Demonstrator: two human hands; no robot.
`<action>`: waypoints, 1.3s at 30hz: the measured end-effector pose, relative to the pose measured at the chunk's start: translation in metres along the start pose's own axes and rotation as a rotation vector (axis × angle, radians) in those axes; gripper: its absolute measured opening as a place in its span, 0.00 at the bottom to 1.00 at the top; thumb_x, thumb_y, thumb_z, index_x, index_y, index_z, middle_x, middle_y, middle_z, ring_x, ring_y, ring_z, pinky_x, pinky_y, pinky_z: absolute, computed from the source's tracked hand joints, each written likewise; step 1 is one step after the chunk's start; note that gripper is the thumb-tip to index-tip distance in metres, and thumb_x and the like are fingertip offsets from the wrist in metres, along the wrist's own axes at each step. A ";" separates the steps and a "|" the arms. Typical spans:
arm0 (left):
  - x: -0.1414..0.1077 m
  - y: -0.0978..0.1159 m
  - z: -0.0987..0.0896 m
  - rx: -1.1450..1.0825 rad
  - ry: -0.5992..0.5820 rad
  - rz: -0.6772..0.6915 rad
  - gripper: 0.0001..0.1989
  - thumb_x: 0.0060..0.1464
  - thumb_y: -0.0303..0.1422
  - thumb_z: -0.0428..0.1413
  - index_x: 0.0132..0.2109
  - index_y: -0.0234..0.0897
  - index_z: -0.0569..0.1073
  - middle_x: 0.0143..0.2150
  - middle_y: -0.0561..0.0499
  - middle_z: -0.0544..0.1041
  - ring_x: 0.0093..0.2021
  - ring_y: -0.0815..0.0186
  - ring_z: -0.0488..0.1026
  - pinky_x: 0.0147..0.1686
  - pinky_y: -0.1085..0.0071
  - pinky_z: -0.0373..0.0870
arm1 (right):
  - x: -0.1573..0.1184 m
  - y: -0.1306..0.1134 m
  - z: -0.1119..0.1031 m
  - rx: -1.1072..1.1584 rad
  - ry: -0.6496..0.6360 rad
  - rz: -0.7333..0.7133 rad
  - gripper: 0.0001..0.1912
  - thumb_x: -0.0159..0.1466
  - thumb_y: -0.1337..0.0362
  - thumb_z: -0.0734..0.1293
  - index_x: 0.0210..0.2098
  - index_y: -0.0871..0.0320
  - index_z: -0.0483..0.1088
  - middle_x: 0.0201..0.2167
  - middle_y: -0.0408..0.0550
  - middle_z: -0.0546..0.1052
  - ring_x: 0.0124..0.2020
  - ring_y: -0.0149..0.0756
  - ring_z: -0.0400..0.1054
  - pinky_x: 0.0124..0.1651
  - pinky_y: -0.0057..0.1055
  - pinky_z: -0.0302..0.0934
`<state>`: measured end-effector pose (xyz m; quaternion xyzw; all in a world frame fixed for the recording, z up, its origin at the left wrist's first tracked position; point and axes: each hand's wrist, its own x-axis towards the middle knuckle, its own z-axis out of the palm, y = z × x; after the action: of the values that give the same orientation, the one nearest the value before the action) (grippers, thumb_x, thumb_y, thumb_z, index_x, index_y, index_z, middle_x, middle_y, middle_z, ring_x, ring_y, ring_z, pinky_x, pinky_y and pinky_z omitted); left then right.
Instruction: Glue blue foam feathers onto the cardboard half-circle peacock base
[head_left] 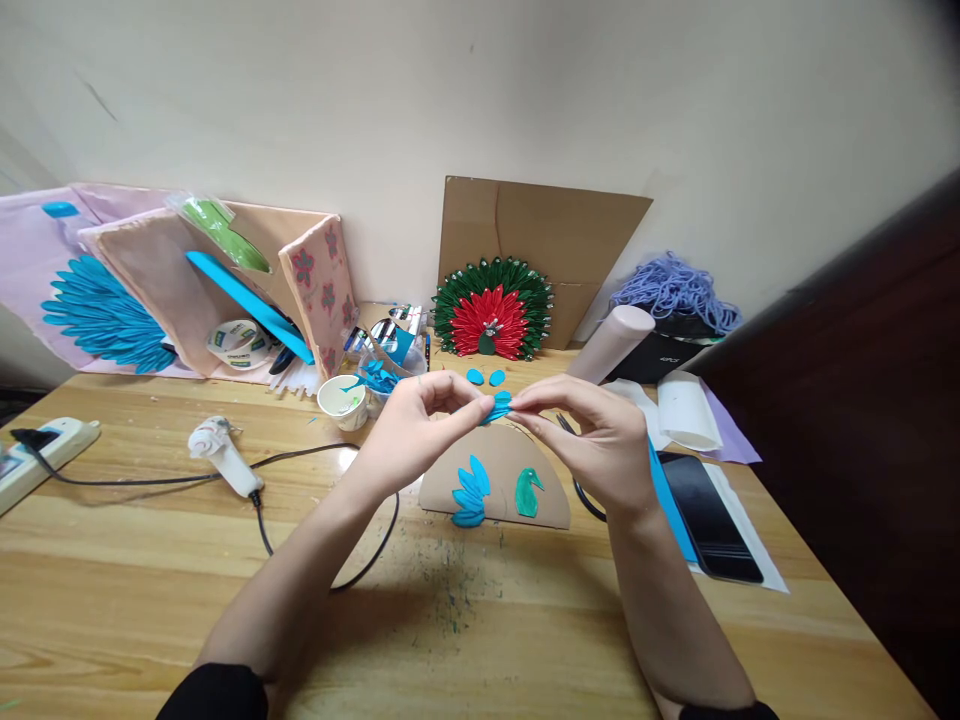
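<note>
Between both hands is a small folded blue petal, pinched from each side. My left hand grips its left end with thumb and fingers, and my right hand pinches its right end. Just below lies a cardboard half-circle on the table. It bears several fanned blue petals and a green bird-shaped cutout. Beyond the fingertips sit two small blue ovals, one on the left and one on the right.
A glue gun trails its black cable leftward and near my left forearm. A paper cup and blue scraps stand behind my left hand. At the back, a red-and-green fan leans on cardboard. A phone lies at right.
</note>
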<state>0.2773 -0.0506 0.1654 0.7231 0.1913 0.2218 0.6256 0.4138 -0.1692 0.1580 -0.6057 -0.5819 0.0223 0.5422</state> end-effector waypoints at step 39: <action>-0.003 0.004 -0.013 0.400 0.146 0.185 0.12 0.53 0.40 0.53 0.30 0.35 0.72 0.26 0.53 0.73 0.27 0.71 0.66 0.27 0.74 0.61 | 0.000 0.000 0.001 0.137 -0.083 0.214 0.09 0.57 0.60 0.68 0.36 0.56 0.70 0.34 0.46 0.76 0.37 0.35 0.71 0.42 0.34 0.67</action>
<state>0.2677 -0.0422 0.1702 0.8292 0.2091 0.2873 0.4315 0.4133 -0.1687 0.1577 -0.6244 -0.5333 0.1446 0.5521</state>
